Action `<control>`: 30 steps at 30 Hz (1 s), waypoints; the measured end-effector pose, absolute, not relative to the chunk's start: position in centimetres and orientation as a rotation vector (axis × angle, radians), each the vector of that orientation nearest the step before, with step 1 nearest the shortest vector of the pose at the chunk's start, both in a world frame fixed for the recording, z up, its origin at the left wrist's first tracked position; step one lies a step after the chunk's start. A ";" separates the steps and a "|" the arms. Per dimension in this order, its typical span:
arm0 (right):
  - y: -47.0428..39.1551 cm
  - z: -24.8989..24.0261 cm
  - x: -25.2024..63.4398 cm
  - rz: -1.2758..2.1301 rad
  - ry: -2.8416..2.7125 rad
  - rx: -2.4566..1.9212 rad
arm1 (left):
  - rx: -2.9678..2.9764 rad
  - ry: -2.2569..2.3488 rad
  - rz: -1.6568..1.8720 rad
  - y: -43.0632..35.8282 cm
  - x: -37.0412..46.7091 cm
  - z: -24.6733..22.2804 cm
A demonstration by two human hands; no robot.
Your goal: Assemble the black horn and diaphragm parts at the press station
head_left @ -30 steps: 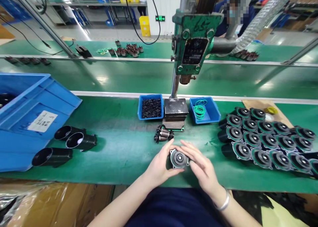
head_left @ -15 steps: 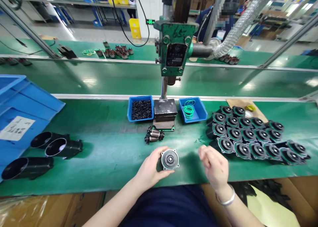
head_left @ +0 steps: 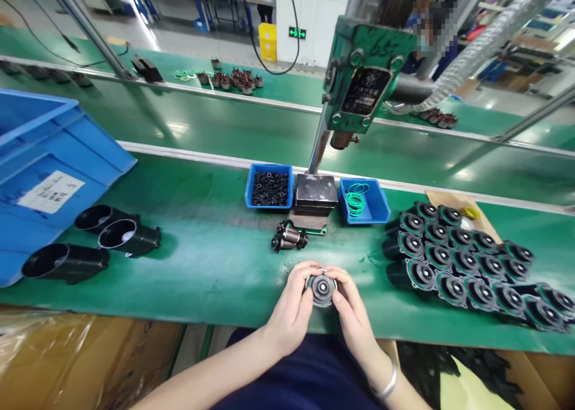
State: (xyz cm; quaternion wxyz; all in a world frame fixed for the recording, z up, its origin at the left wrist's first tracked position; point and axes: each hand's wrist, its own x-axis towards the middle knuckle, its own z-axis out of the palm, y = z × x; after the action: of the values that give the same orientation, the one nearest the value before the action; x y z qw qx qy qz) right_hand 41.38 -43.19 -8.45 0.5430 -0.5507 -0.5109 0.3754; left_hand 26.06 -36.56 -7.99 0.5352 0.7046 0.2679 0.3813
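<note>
A round dark motor housing (head_left: 323, 289) with a light metal rim stands upright near the table's front edge. My left hand (head_left: 294, 308) is wrapped round its left side, fingers at the far rim and thumb on the near left. From the right, my right hand (head_left: 353, 308) grips the same housing, its thumb on the rim. The palms hide the housing's lower body. Just beyond the hands lie small dark rotor parts (head_left: 290, 237), in front of the press base (head_left: 315, 191).
Blue trays hold black rings (head_left: 269, 188) and green rings (head_left: 356, 203). Several assembled housings (head_left: 465, 260) stand at the right. Black empty casings (head_left: 130, 236) lie left beside a large blue bin (head_left: 49, 176). The green press head (head_left: 366, 78) hangs above. A person stands behind.
My right hand has moved left from beside the housings and taken hold of the round housing that my left hand holds. The camera view has shifted and tilted.
</note>
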 end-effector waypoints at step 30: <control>-45.8 -11.4 39.3 0.039 -1.401 -1.483 | 1.723 0.519 0.782 -36.4 22.9 -8.3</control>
State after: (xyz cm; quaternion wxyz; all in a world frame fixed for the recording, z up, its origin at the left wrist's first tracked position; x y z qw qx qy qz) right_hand 39.33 -45.79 -11.41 0.5232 -0.6194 -0.5851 0.0163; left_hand 22.91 -36.36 -8.27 0.5561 0.7299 0.2198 0.3311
